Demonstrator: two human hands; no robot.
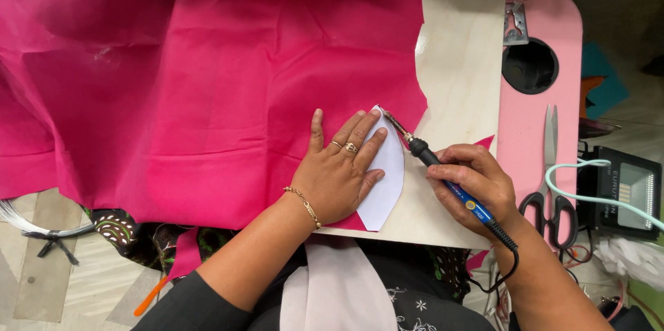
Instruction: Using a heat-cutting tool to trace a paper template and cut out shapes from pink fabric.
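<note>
One left hand (337,172) lies flat, palm down, on a single white paper template (387,172), its fingers (360,139) spread apart and pressing the leaf-shaped sheet onto the pink fabric (207,75); two rings sit on that hand and one gold chain bracelet (303,205) circles its wrist; one right hand (477,186) has its fingers closed around the blue grip of a single soldering-iron-style hot tool (443,172), held like a pen, tilted, with the metal tip touching the upper point of the template at the fabric's edge; one black cord (508,262) runs from the tool's rear end down past the right wrist; the template lies at the lower right edge of the fabric, partly on it and partly over one pale wooden board (463,47); the board rests on a pink bench (546,20), which has one round dark hole (530,65) and one small metal bracket (514,23) near its top; one pair of scissors (551,172) with black handles lies on the bench just right of the board, well apart from the hands; one pale green cable (588,196) crosses by the scissors; one small black lamp-like box (626,192) sits to the far right, off the bench.
</note>
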